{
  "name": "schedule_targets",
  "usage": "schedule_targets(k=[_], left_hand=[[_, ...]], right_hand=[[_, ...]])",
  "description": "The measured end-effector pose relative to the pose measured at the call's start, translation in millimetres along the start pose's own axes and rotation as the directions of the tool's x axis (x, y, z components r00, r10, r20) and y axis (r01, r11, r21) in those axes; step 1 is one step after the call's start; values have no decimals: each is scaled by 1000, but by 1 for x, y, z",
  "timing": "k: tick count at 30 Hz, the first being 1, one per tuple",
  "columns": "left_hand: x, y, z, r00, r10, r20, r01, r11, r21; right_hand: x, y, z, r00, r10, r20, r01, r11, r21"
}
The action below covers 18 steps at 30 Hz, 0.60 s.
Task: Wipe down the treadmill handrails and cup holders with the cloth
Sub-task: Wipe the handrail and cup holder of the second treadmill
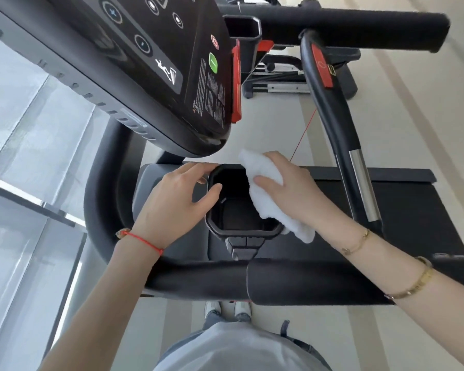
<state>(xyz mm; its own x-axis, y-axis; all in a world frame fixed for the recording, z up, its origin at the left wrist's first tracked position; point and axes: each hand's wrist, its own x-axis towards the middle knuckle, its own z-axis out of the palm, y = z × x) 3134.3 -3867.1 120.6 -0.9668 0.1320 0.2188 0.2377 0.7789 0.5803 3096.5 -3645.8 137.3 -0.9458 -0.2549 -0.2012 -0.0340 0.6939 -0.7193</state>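
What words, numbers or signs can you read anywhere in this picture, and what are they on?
No text reads clearly.
Console: block of small white print, too blurred to read.
Console: round button icons, a running-figure symbol, and a green button, all without legible words.
Red tab on the handrail: faint outline symbol, unreadable.

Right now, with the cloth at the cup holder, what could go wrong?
1. The red safety cord runs just behind the right hand; a wide wipe could snag it.
2. The white cloth lies over the cup holder rim, not at its bottom, so the inside may be missed.
3. The left hand rests its fingers on the rim, in the cloth's likely path.
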Motion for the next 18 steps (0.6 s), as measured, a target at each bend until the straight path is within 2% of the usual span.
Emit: schedule_targets(k=[2,4,6,11,14,18], left_hand=[[0,-2,1,1000,4,-9,-4,1000,-25],[0,-2,2,1000,4,-25,-5,999,-47],[0,-2,3,999,-16,-43,13,998,-63],[-3,0,5,999,-31,-44,27,996,-88],[-2,0,3,999,-45,-26,42,992,-121],[-1,-1,3,998,-66,-11,63,986,-157]], right_hand=[[-30,8,13,998,54,-28,-51,994,93],[-47,13,20,994,114,0,-112,979,173],[-33,11,15,990,142,17,-143,978,150],[11,-2,-7,997,56,58,-61,995,81],[-16,5,-3,995,69,70,-75,993,86],[-56,8,3,1000,2,28,-5,994,105]])
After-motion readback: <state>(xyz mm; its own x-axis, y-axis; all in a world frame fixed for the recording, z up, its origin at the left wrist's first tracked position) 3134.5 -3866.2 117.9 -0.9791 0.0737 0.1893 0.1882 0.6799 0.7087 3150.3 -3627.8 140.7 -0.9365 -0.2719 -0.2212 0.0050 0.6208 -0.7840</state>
